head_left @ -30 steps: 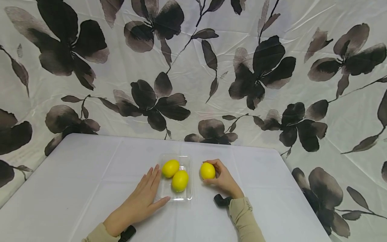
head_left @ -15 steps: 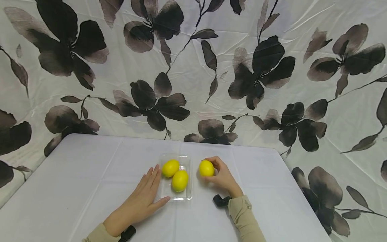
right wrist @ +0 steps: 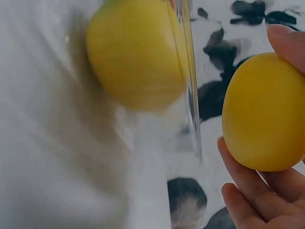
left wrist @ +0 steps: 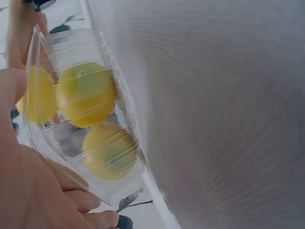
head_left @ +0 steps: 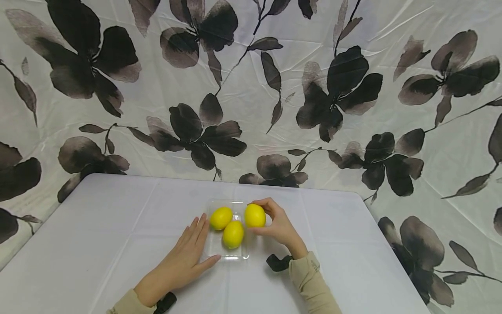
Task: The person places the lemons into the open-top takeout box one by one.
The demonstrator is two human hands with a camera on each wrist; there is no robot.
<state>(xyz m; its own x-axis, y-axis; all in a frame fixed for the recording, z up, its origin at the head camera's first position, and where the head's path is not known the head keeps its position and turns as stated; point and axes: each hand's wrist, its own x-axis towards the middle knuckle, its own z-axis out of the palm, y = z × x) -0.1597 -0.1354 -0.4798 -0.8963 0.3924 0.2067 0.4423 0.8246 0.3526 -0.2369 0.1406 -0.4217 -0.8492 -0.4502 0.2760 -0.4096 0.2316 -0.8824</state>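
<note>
Gripping a lemon (head_left: 255, 215) over the clear tray's (head_left: 229, 257) right rim, the right hand (head_left: 277, 225) curls round it. The left hand (head_left: 184, 257) lies flat against the tray's left side, fingers straight; two lemons (head_left: 227, 226) sit inside the tray.

Three bright yellow lemons: one far lemon (head_left: 221, 218) and one near lemon (head_left: 233, 234) lie in a see-through tray (head_left: 228, 255), and one lemon (head_left: 255, 215) is on the right. The tablecloth (head_left: 98, 226) is plain white. The far curtain (head_left: 251, 87) is white with big black and grey flowers. The sleeves (head_left: 310, 283) are tan.
</note>
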